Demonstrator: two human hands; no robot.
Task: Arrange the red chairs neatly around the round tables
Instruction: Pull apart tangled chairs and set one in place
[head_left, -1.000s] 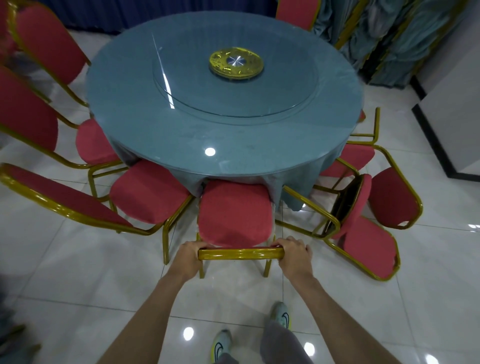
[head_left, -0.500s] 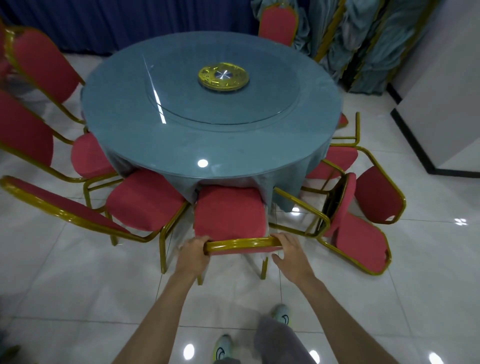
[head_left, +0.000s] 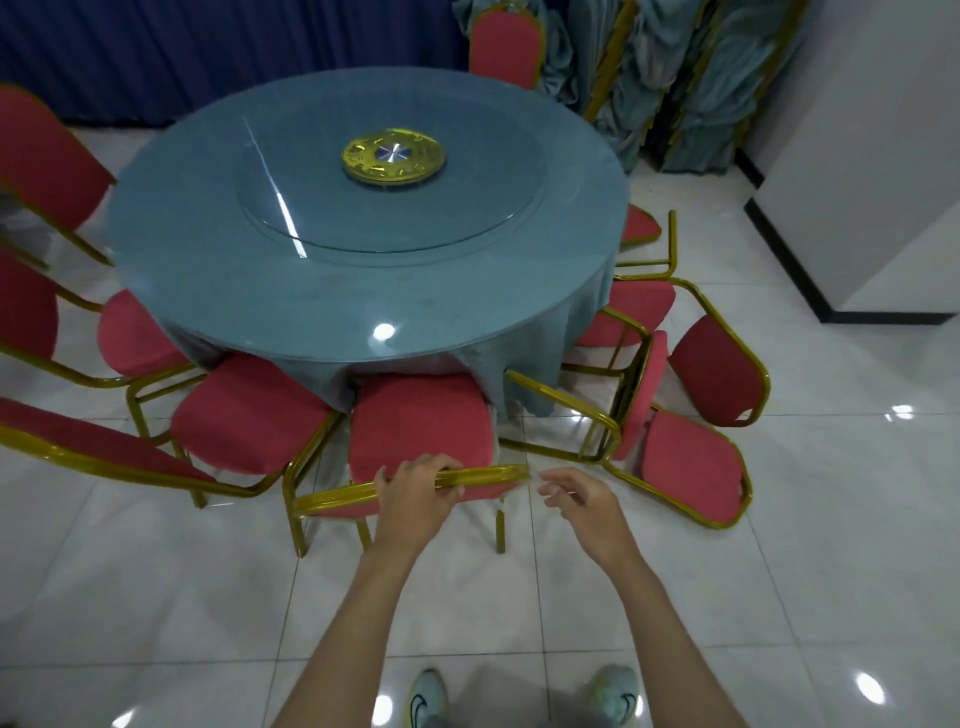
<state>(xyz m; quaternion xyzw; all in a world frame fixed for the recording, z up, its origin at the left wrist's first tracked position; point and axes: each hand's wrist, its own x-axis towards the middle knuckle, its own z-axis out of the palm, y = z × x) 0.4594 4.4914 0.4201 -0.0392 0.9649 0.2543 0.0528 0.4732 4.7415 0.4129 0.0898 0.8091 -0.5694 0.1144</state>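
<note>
Head camera, looking down: we stand at the near edge of the round table (head_left: 208, 249), our left hand (head_left: 415, 499) wrapped over the gold top rail (head_left: 483, 474) of a red chair (head_left: 421, 421) whose seat sits just under the hanging blue cloth. Our right hand (head_left: 582, 506) hovers just beside the rail's right end, apart from it, fingers loosely curled and holding nothing. We judge this chair close to placed, though its rail runs a little askew to the table edge. On the left, a neighbouring chair (head_left: 249, 410) and a second chair (head_left: 135, 332) beyond it already face the table with seats near the cloth, and a far chair (head_left: 506, 47) stands behind the table's far edge. By our reading the work is about half done. On the right lies a tangle of chairs (head_left: 685, 467), frames touching, at least one apparently tipped on its side, and these would need righting and spacing out. Covered stacks (head_left: 675, 78) stand at the far right; we cannot tell whether they belong to the job, and no other table is in view.
</note>
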